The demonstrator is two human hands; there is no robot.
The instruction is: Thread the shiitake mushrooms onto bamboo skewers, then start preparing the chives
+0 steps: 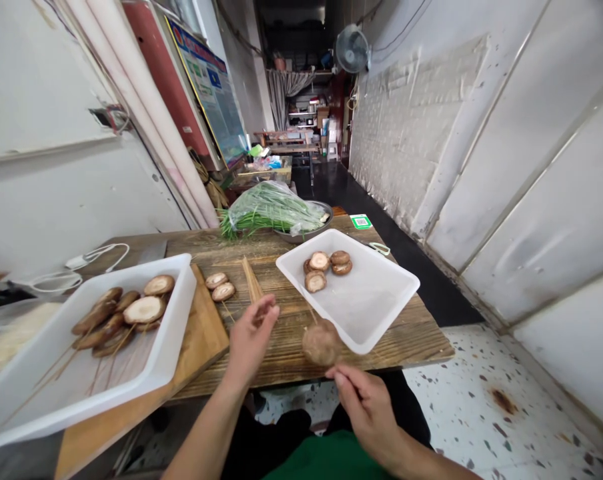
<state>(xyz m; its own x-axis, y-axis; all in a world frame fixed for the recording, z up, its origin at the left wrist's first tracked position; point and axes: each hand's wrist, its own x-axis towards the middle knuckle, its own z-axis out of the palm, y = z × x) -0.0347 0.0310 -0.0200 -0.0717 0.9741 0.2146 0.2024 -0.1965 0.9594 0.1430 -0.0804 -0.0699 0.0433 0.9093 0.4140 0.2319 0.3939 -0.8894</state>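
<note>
My right hand (364, 403) is closed in a pinch at the lower edge of a brown mushroom (321, 343), blurred by motion. A thin stick shows at the mushroom's far side, seemingly a skewer through it. My left hand (251, 337) hovers by a bundle of bamboo skewers (252, 279), its fingers loosely bent and apart from the thumb. Left of the bundle lie two mushrooms (223, 291) with a skewer. Several loose mushrooms (315, 281) sit in the white tray (381, 320) on the right. Skewered mushrooms (144, 310) fill part of the left white tray (174, 340).
Under the left tray is a wooden board (201, 333) on the wooden table (406, 343). A bowl (309, 233) with bagged green chives (271, 210) stands at the back. Scissors (380, 249) lie behind the right tray. A white cable (101, 257) crosses the left corner.
</note>
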